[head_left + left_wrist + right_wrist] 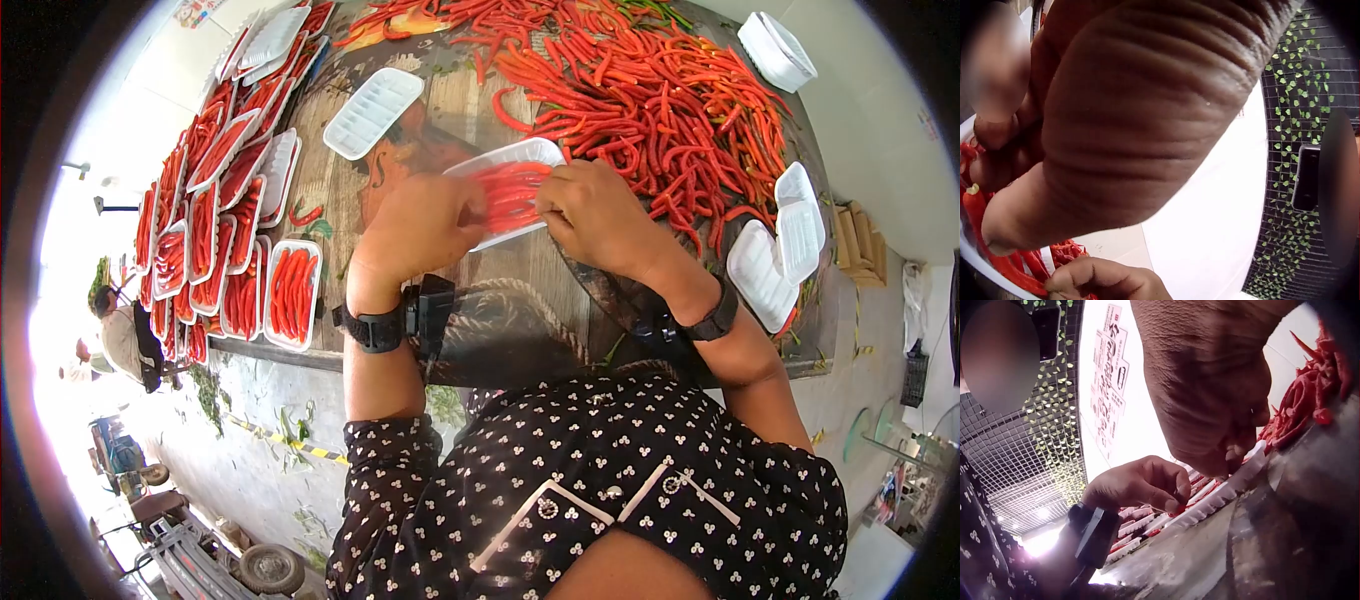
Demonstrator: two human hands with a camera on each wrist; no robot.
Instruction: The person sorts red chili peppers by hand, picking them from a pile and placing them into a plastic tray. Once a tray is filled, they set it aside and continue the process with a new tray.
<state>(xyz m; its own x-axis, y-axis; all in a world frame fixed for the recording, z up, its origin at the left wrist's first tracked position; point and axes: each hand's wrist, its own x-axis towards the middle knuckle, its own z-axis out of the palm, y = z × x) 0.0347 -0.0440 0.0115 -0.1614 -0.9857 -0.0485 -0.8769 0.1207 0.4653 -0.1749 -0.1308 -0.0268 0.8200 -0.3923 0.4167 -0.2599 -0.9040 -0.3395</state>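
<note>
A white ribbed foam tray [540, 149] lies in front of me, with red chili peppers [508, 188] laid lengthwise in it. My left hand [415, 228] is over the tray's left end. At its right end is my right hand [600, 215], fingers curled. In the left wrist view, a red chili [1009, 270] runs along the tray; my left thumb and fingers pinch it near the stem, and the right fingertips pinch its other end. The right wrist view shows both hands low over the tray [1210, 501], the right one partly hiding its contents.
A big heap of loose red chilies [650, 110] covers the table's far right. Filled trays [293, 295] are stacked along the left edge. An unfilled tray [373, 112] lies beyond my left hand. More white trays [765, 275] stand at the right, others [777, 52] at the far corner.
</note>
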